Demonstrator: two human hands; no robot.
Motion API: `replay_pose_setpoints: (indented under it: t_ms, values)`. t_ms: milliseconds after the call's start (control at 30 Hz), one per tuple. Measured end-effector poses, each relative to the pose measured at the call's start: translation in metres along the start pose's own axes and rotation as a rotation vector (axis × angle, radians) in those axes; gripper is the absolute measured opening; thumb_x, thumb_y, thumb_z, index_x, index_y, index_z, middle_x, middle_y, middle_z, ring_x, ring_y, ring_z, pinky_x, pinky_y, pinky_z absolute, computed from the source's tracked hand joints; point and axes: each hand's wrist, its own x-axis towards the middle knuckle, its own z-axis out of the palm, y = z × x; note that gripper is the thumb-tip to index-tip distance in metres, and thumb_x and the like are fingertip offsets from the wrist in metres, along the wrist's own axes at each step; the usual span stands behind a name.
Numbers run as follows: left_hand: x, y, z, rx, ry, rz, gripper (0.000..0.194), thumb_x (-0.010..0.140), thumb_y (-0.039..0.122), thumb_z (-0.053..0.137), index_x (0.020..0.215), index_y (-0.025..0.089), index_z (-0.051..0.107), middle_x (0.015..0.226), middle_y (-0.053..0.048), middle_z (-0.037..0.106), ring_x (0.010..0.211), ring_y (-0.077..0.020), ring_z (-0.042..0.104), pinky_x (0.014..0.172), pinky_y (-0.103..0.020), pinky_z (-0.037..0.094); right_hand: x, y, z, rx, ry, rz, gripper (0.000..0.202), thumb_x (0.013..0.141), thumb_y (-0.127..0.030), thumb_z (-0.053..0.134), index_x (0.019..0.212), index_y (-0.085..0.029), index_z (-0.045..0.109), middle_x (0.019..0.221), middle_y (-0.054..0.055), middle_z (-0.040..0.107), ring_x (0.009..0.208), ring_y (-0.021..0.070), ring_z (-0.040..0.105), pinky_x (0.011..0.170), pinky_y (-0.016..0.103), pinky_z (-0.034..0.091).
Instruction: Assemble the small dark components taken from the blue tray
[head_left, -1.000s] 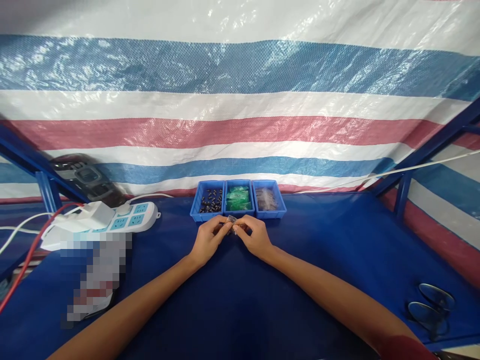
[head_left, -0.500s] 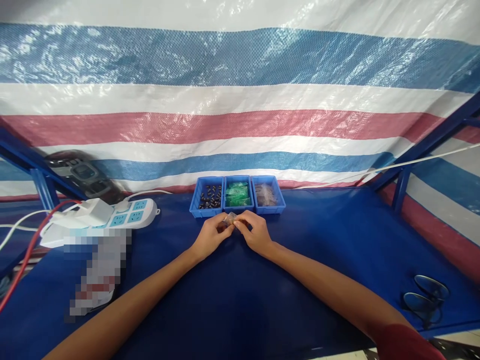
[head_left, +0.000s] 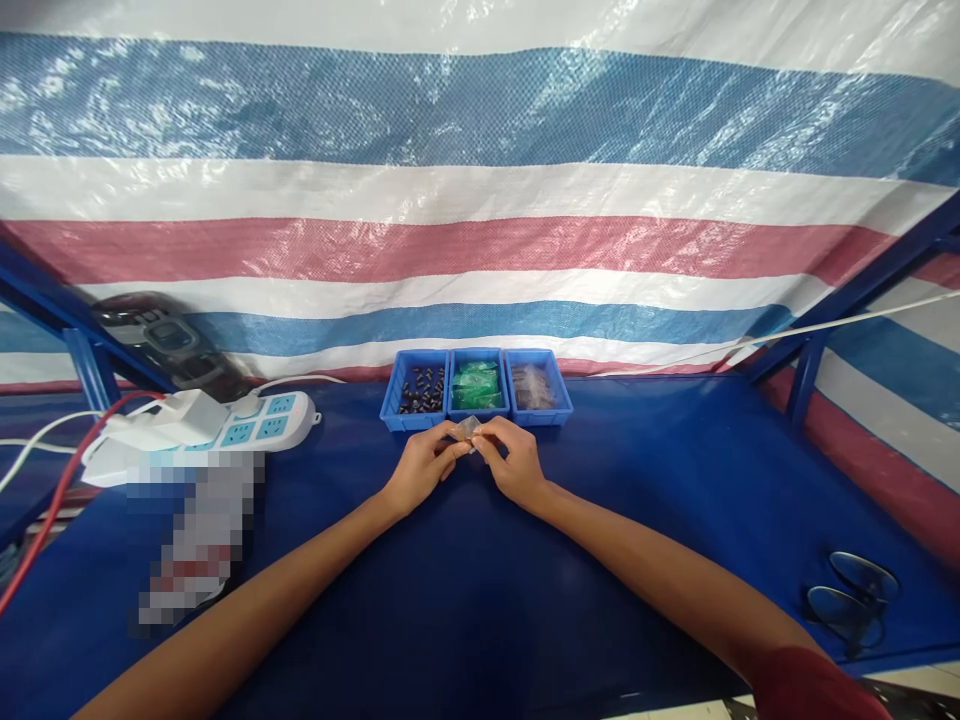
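Observation:
Between my two hands is a small clear plastic bag [head_left: 468, 428], pinched from both sides. My left hand [head_left: 424, 465] grips its left edge with thumb and fingers. On the other side my right hand [head_left: 514, 462] is closed on the right edge. Whether anything lies inside the bag is too small to tell. Just beyond my fingers stand three blue bins in a row. Small dark metal-looking parts lie in the left bin [head_left: 386, 412], green packets [head_left: 478, 385] fill the middle one, and clear bags [head_left: 532, 388] with brownish contents lie in the right one.
A white power strip [head_left: 289, 420] with plugs and cables sits at the left, by a blurred-out flat object [head_left: 199, 550]. Eyeglasses [head_left: 847, 600] rest at the right. Behind the blue table [head_left: 480, 620] hangs a striped sheet [head_left: 480, 250], with blue frame bars at both sides.
Both hands stay together in front of the bins, with only a slight shift of the fingers. More of the clear bag shows between them now.

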Motion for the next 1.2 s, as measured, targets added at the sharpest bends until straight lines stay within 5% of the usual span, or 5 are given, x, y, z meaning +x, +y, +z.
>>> replay_pose_setpoints:
  t_ms: [300, 800, 967, 1200]
  values:
    - [-0.0024, 0.0057, -0.0009, 0.084, 0.109, 0.084, 0.024, 0.080, 0.038, 0.065, 0.078, 0.015, 0.066, 0.063, 0.001, 0.057, 0.047, -0.0072, 0.044, 0.045, -0.020, 0.037, 0.0031, -0.0007, -0.0012, -0.001, -0.024, -0.006, 0.022, 0.092, -0.031, 0.049, 0.080, -0.018, 0.061, 0.067, 0.001, 0.054, 0.059, 0.0142, 0.050, 0.056, 0.026, 0.041]
    - [-0.0036, 0.0000, -0.0021, -0.005, 0.185, 0.102, 0.023, 0.086, 0.038, 0.059, 0.087, 0.015, 0.064, 0.061, 0.002, 0.053, 0.045, -0.0062, 0.042, 0.045, -0.020, 0.034, 0.0044, -0.0048, -0.0009, 0.037, -0.138, 0.012, 0.016, 0.088, -0.029, 0.055, 0.078, -0.018, 0.061, 0.071, 0.001, 0.053, 0.061, 0.0136, 0.050, 0.058, 0.025, 0.043]
    - [-0.0031, 0.0020, -0.0021, 0.002, 0.182, 0.109, 0.022, 0.084, 0.037, 0.061, 0.086, 0.015, 0.064, 0.071, 0.000, 0.057, 0.048, -0.0056, 0.043, 0.046, -0.020, 0.036, 0.0037, -0.0023, 0.0014, 0.014, -0.141, 0.038, 0.013, 0.086, -0.025, 0.054, 0.075, -0.019, 0.060, 0.070, 0.001, 0.054, 0.058, 0.0128, 0.051, 0.057, 0.025, 0.043]
    - [-0.0012, 0.0042, -0.0012, -0.031, 0.077, 0.030, 0.024, 0.086, 0.039, 0.058, 0.086, 0.015, 0.060, 0.056, 0.004, 0.046, 0.045, -0.0059, 0.037, 0.044, -0.019, 0.032, 0.0023, 0.0001, 0.0035, -0.013, -0.121, 0.020, 0.012, 0.078, -0.019, 0.054, 0.066, -0.020, 0.053, 0.062, -0.002, 0.047, 0.052, 0.0112, 0.045, 0.053, 0.024, 0.038]
